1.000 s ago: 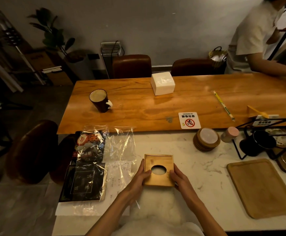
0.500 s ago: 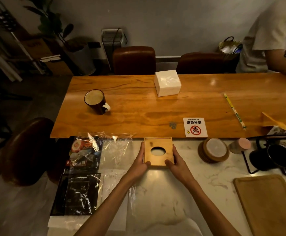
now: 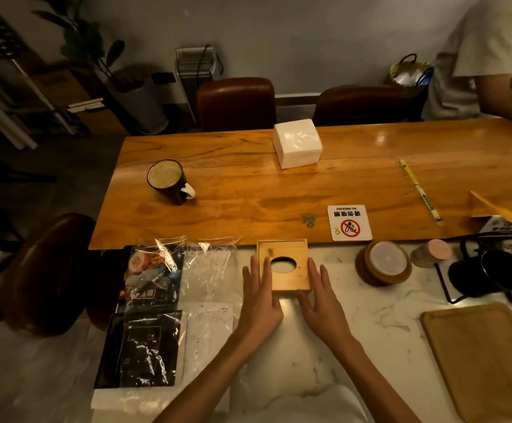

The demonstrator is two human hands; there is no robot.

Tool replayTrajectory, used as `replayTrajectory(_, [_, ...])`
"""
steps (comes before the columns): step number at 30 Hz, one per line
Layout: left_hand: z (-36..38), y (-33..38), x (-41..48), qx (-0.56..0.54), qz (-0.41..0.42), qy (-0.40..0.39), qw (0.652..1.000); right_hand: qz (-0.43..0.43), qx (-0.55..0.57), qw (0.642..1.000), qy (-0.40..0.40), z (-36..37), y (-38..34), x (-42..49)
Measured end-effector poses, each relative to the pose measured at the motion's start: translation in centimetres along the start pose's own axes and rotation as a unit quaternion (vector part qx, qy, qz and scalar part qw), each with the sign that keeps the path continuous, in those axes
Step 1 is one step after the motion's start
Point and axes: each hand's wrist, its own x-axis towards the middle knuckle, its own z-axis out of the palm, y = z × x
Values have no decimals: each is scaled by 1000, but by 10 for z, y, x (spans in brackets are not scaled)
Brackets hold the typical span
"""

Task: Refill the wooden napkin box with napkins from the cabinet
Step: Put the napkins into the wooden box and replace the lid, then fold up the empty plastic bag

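The wooden napkin box [image 3: 291, 280], square with an oval hole in its lid, sits on the white marble counter [image 3: 355, 315] against the edge of the long wooden table [image 3: 248, 196]. My left hand [image 3: 261, 300] lies along the box's left side with straight fingers touching it. My right hand [image 3: 318, 300] mirrors it on the right side. A white block of napkins [image 3: 297, 143] stands on the far side of the wooden table, apart from both hands. What is inside the box is hidden.
Clear plastic wrap and dark packets [image 3: 154, 300] lie left of the box. A dark mug [image 3: 169, 181] stands on the table, by a no-smoking sign [image 3: 350, 222]. Coasters [image 3: 383, 264], a pink-lidded jar [image 3: 431, 253], a black pot [image 3: 489, 270] and a wooden tray [image 3: 486, 355] are on the right. A person [image 3: 492, 56] sits far right.
Both hands slid the box away from me across the counter to the wooden table's edge. Their fingers now lie straighter along its sides.
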Motion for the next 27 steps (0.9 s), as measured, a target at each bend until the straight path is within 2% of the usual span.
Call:
replayTrajectory(4, [20, 0, -30, 138, 14, -1, 990, -32, -146, 988, 44, 12, 1, -35])
replayTrajectory(10, [17, -6, -37, 181, 16, -38, 983, -9, -237, 971, 0, 10, 9, -43])
replayTrajectory(15, [4, -12, -36, 181, 34, -35, 982, 13, -244, 969, -32, 3, 3, -41])
replayTrajectory(17, [-9, -19, -38, 145, 49, 21, 988, 2, -194, 981, 13, 1, -8, -47])
replayTrajectory(19, [-35, -29, -42, 79, 70, 142, 984, -37, -99, 990, 95, 1, -22, -53])
replayTrajectory(20, [-53, -36, -46, 35, 62, 208, 976, -47, -48, 992, 107, 1, -32, -56])
replayTrajectory(21, [-72, -49, -48, -9, 42, 269, 962, -43, 9, 995, 93, 4, -45, -56])
replayTrajectory(23, [-113, -82, -47, -51, -3, 360, 931, -24, 122, 992, 6, 15, -75, -49])
replayTrajectory(25, [-148, -118, -38, -86, -65, 370, 923, -24, 168, 985, -46, 33, -101, -30])
replayTrajectory(27, [-177, -143, -24, -179, -143, 299, 927, -12, 176, 983, -60, 56, -122, -2])
